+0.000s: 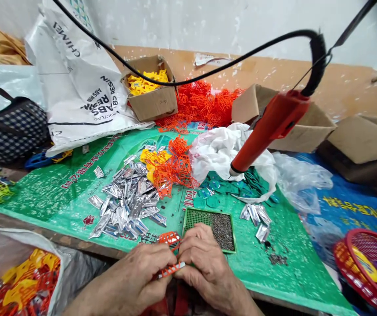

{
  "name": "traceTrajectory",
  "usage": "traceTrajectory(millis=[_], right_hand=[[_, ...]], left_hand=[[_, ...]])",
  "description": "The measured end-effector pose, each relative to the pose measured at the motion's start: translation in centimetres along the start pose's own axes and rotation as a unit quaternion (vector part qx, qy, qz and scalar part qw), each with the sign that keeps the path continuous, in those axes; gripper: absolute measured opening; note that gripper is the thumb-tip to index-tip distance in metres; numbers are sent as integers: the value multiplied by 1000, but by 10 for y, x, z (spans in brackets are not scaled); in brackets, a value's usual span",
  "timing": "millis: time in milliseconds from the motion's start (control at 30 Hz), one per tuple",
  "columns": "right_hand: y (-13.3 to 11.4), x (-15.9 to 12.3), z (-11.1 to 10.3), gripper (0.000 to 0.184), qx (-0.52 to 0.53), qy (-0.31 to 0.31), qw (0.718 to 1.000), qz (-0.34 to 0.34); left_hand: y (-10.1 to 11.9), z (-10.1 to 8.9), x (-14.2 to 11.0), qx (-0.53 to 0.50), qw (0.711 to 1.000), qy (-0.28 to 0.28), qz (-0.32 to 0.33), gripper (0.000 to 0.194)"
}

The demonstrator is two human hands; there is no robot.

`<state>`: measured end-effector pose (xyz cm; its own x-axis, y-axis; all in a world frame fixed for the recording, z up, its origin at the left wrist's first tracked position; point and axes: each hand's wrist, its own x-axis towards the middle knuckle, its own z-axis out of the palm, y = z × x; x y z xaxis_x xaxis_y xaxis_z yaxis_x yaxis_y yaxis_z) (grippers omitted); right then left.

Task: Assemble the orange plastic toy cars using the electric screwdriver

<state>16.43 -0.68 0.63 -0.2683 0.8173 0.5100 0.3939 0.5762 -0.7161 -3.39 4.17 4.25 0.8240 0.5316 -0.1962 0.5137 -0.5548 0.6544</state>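
Observation:
At the table's front edge, my left hand (142,274) and my right hand (204,261) meet around an orange plastic frame part (169,238) with slots in it. The fingers of both hands are closed on it, and a bit of silver metal shows between the thumbs. Just behind my right hand lies a green tray (191,218) with small dark screws (223,230) in its right half. Beyond my left hand spreads a heap of silver metal plates (129,202). A red electric screwdriver (270,127) hangs above the table on the right, touched by neither hand.
Orange frames (171,169) and yellow parts (153,160) lie behind the plates. Green pieces (221,188) spill from a white bag (224,149). Cardboard boxes (157,103) line the wall. A sack of finished-looking parts (30,281) sits lower left, a red basket (356,267) lower right.

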Motion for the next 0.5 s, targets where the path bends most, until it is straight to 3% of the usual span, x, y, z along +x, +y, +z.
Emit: traceTrajectory(millis=[200, 333, 433, 500], right_hand=[[4, -1, 0, 20, 5, 4, 1000, 22], [4, 2, -1, 12, -30, 31, 998, 34], [6, 2, -14, 19, -67, 101, 992, 43], [11, 2, -34, 28, -114, 197, 972, 59]], left_hand=[[-1, 4, 4, -101, 993, 31, 51, 28], [-3, 4, 12, -211, 975, 60, 35, 32], [-5, 3, 15, -277, 955, 97, -37, 34], [-7, 2, 15, -308, 939, 125, -86, 36]])
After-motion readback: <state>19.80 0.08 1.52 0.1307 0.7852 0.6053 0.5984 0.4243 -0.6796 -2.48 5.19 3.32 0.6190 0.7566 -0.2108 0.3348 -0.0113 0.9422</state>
